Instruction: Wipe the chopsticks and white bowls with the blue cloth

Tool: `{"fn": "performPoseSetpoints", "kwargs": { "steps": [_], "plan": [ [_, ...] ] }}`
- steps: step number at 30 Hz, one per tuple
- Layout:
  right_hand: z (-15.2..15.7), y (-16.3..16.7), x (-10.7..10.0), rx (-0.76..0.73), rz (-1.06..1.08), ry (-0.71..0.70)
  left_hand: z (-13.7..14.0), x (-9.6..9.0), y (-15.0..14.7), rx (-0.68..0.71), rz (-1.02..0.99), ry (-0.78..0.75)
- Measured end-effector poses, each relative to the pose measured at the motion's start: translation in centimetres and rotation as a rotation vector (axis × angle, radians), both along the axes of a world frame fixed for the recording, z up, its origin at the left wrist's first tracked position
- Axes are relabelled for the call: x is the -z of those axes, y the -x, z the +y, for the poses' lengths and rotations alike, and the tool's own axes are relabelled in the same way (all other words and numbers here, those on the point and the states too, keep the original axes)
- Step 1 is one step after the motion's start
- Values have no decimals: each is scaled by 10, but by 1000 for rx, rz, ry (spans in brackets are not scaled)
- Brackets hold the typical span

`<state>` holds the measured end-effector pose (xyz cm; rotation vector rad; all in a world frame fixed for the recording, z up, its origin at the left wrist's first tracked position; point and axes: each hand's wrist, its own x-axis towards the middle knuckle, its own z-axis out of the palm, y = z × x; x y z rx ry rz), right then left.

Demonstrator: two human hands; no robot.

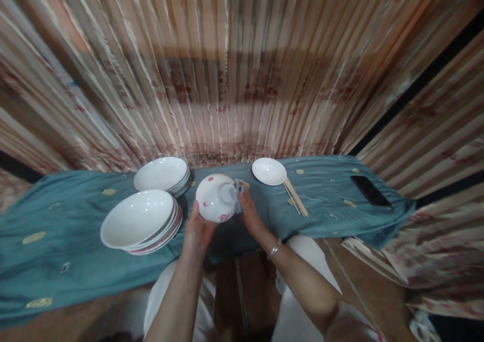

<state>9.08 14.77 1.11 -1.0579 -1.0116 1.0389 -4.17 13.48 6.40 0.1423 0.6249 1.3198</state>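
A white bowl (214, 196) with red markings is tipped on its side above the cloth, its foot turned to the right. My left hand (199, 228) grips its lower left rim, the thumb on the outer wall. Against the bowl's right side, my right hand (248, 208) is closed around a pale bluish cloth (238, 205), mostly hidden by the fingers. Left of the bowl stand two stacks of white dishes: a nearer stack (138, 218) of large bowls and a farther stack (162, 173).
On the right of the table's green cloth (325, 226), a small white bowl (269, 172) sits beside wooden chopsticks (295, 198). A black phone (370, 191) lies near the right end. Pleated patterned curtains (242, 80) hang behind, and dark poles slant at both sides.
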Motion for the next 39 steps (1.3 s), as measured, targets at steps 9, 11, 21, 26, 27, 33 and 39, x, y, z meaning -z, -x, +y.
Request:
{"fn": "performPoseSetpoints", "kwargs": {
  "steps": [9, 11, 21, 26, 27, 33, 39],
  "plan": [
    [-5, -5, -4, 125, -223, -15, 4, 6, -4, -25, 58, -61],
    [-3, -11, -9, 170, -232, -26, 5, 8, -7, -13, 76, -95],
    [-19, -10, -14, 78, -968, -409, 8, 18, -11, 49, 38, -88],
    [-21, -8, -9, 115, -1057, -388, 13, 19, -6, -13, 69, -57],
    [-23, -8, -10, 111, -1042, -382, 14, 19, -6, -31, 79, -38],
    [-41, -2, -15, 25, -922, -376, 15, 20, -4, -80, 116, -62],
    [-43, -3, -13, -24, -989, -408, 11, 23, -5, -42, 173, -143]
  ]
}}
